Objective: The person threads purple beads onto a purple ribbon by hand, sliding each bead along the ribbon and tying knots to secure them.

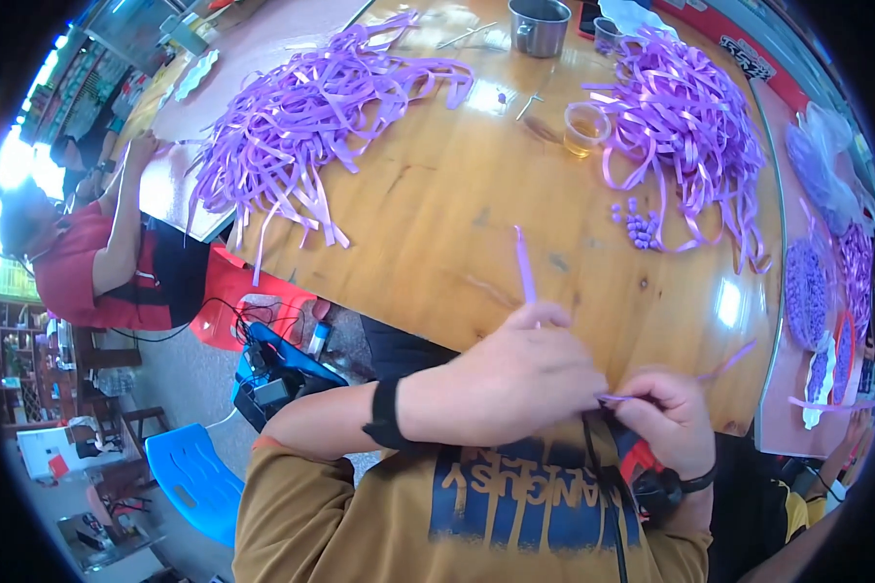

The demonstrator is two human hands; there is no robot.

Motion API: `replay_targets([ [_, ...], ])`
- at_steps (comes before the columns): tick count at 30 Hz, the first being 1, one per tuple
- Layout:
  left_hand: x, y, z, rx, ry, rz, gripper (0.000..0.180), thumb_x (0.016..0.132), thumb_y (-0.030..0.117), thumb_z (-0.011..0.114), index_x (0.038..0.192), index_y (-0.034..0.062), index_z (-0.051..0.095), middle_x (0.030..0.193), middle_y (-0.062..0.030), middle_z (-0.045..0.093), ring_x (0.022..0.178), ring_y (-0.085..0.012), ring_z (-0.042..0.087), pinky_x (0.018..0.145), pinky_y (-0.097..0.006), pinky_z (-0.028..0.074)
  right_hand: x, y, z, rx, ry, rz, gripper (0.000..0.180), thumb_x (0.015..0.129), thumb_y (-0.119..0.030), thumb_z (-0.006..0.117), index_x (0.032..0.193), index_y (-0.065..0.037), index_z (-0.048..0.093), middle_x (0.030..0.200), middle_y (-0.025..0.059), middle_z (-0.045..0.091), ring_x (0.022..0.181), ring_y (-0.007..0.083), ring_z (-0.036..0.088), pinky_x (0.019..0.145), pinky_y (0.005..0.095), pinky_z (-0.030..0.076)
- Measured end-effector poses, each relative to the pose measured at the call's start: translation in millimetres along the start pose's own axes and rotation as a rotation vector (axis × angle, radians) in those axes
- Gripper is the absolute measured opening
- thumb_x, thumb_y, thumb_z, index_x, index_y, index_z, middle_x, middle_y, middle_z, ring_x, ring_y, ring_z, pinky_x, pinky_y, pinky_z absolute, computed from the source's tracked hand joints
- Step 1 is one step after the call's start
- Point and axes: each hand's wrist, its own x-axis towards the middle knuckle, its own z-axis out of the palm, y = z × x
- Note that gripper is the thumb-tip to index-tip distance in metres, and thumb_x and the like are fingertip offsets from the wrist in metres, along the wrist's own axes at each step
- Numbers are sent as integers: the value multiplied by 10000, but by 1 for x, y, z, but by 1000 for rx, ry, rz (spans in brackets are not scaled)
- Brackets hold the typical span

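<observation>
Both hands pinch one purple ribbon strip (526, 267) low in frame: left hand (515, 374) holds its upright end, right hand (673, 418) fingers clench the sideways tail.

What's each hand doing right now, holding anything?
Left hand: closed, pinching a purple ribbon strip that sticks up.
Right hand: closed, pinching the same strip's other end.

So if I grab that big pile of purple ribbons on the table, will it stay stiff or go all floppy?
Probably floppy: the ribbon pile lies in loose curls, with ends drooping over the table edge. It looks light, being thin strips. Strands seem tangled, so lifting a few would likely drag others along.
</observation>
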Motion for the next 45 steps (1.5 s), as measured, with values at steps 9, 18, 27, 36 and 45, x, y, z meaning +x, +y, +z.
replay_targets([
  [9,-116,-33,-134,-65,698,-873,181,900,92,416,942,-12,557,880,-67,575,864,-130,554,783,-270,440,-48,26,-130,79,684,-215,144,923,-172,482,957,-36,515,694,-18,410,625,69,385,574,209,313],
  [18,-158,-44,-149,-419,1185,-536,203,939,157,435,1021,-5,525,915,-87,589,859,-176,580,847,-340,436,-53,37,-157,394,934,-621,233,938,-177,451,1061,15,497,863,17,470,731,105,423,762,240,380],
  [27,-120,-41,-132,-1409,1320,-25,82,914,37,413,916,-18,473,776,-45,481,709,-131,517,879,-352,414,-53,32,-153,1100,587,-719,318,943,-118,399,1167,104,359,670,17,368,595,93,369,538,210,344],
  [36,-139,-47,-132,-1553,1277,-125,100,920,62,400,842,13,437,698,-22,398,651,-112,428,786,-321,404,-39,15,-105,821,661,-572,202,966,-207,374,960,-10,420,636,-7,273,526,91,257,477,227,253],
  [45,-175,-67,-139,-1572,1256,-275,122,936,112,390,881,39,470,643,3,349,655,-106,392,621,-257,335,-35,17,-89,856,689,-558,170,957,-174,405,977,-20,473,680,-21,333,540,63,279,501,209,267],
])
